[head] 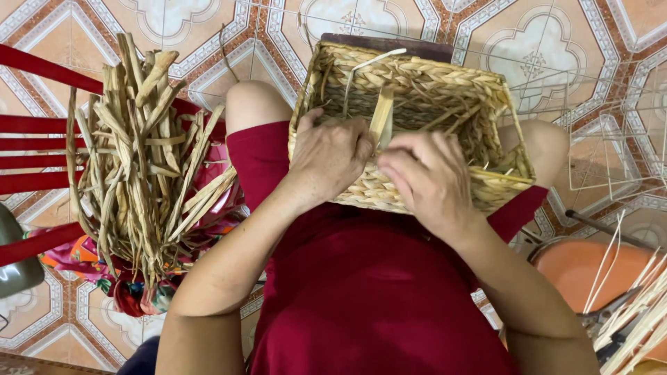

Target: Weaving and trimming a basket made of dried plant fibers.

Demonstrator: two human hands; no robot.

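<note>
A woven straw basket (445,83) rests on my lap, its opening turned toward the far side. My left hand (330,156) presses on the basket's near wall and pinches a flat pale strand (381,118) that stands up from the weave. Just right of it, my right hand (427,177) has its fingers curled against the same wall, touching the base of that strand. I cannot tell whether it grips the strand. I wear dark red clothes.
A big bundle of dried straw strands (139,153) lies on a red slatted chair (35,132) at my left, over colourful cloth. At the right stand a wire frame (611,132), an orange round object (583,267) and pale thin strands (639,312). Patterned tile floor lies below.
</note>
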